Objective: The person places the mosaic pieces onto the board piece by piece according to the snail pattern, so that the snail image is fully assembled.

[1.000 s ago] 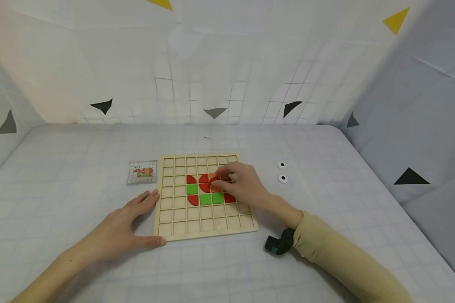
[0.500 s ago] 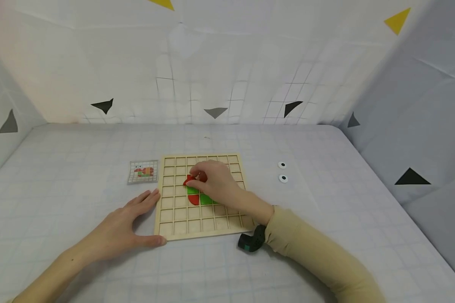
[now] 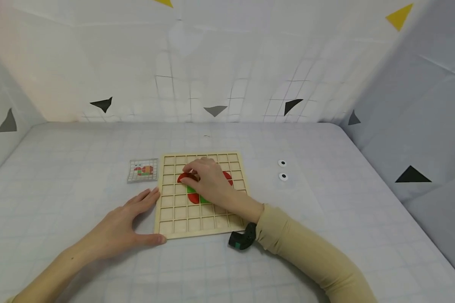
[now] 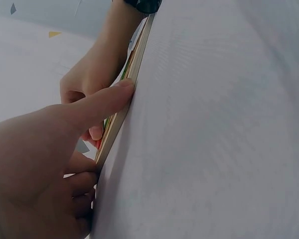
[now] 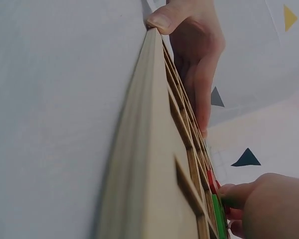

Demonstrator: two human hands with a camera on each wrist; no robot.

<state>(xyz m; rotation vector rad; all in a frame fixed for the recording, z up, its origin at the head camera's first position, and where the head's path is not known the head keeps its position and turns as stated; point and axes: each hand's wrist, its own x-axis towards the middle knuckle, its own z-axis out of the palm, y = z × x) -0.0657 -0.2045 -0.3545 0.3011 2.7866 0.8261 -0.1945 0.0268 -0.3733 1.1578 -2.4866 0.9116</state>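
A wooden grid board [image 3: 180,227] lies on the table, with red and green tiles in its middle cells. My right hand [image 3: 212,183] is over the board and pinches a red quarter-circle tile [image 3: 180,177] between thumb and fingers, at the upper left of the tile pattern. Just below it sit a green square tile [image 3: 191,190] and another red tile [image 3: 193,198]. More red shows at the right [image 3: 228,177]; the hand hides the tiles between. My left hand [image 3: 123,223] rests against the board's left edge, fingers extended, its thumb [image 4: 107,102] at the near corner.
Left of the board lies a small picture card [image 3: 143,170] with a coloured grid pattern. Two white eye discs, an upper one [image 3: 282,163] and a lower one [image 3: 283,176], lie to the right. A black wrist device [image 3: 243,238] is at my right wrist.
My right hand has carried the red tile leftward from the middle of the pattern to its upper left, uncovering red at the right. My left hand has stayed at the board's edge.
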